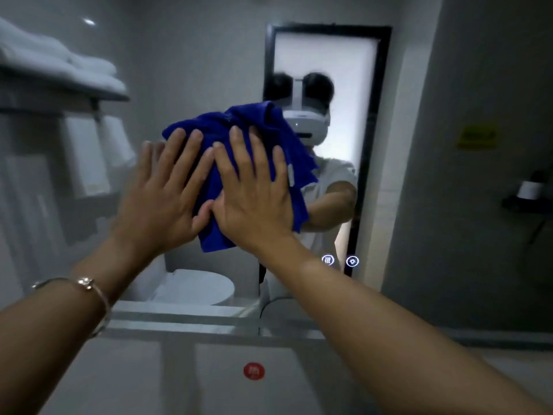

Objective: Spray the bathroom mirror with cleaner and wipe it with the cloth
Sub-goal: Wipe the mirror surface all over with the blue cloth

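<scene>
Wiping step. Left hand point(161, 196) and right hand point(254, 199) lie flat, fingers straight and spread, pressing the blue cloth point(218, 127) against the mirror point(185, 61). Cloth is bunched under and above the fingertips, with a tail below the palms. Outer left fingers seem to be off the cloth. Best: centre cloth under all fingers, even pressure, overlapping passes. No sprayer in view.

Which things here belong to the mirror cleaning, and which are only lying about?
Part of the job:
- blue cloth
- mirror
- left hand and right hand, both pressing the cloth flat on the mirror

Just there:
- folded white towels and toilet, both seen as reflections
- yellow sticker on the wall
- red round sticker below the mirror
</scene>
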`<action>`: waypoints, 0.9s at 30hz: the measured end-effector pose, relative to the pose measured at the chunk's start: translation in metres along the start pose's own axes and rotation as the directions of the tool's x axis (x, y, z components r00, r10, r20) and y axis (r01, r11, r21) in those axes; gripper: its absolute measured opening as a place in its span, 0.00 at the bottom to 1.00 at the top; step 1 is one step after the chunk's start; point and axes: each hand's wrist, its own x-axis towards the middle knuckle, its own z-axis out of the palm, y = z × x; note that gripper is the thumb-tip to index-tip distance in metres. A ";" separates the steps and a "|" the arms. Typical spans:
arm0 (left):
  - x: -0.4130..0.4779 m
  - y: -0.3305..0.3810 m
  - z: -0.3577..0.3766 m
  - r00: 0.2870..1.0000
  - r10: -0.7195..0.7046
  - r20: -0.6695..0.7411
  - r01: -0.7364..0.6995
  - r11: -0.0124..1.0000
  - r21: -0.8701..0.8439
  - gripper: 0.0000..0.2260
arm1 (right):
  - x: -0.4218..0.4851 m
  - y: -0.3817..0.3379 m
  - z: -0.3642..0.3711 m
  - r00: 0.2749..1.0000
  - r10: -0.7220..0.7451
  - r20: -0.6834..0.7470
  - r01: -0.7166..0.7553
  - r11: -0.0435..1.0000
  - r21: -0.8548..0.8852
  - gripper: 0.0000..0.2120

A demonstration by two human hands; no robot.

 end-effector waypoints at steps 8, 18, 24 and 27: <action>-0.019 0.022 0.005 0.979 -0.206 0.008 0.203 0.958 -0.202 0.30 | -0.005 -0.020 0.003 0.997 -0.076 0.008 0.075 0.995 0.062 0.27; 0.053 0.136 -0.004 0.971 -0.238 -0.033 0.217 0.928 -0.304 0.29 | -0.044 0.105 -0.022 0.997 -0.065 -0.045 0.067 0.997 0.042 0.25; 0.136 0.248 -0.025 0.983 -0.171 -0.074 0.144 0.949 -0.281 0.28 | -0.088 0.236 -0.050 0.998 -0.010 -0.069 0.007 0.999 -0.048 0.26; 0.176 0.308 -0.038 0.992 -0.112 -0.065 0.090 0.957 -0.276 0.27 | -0.117 0.303 -0.063 0.996 0.084 -0.030 -0.085 0.994 -0.063 0.26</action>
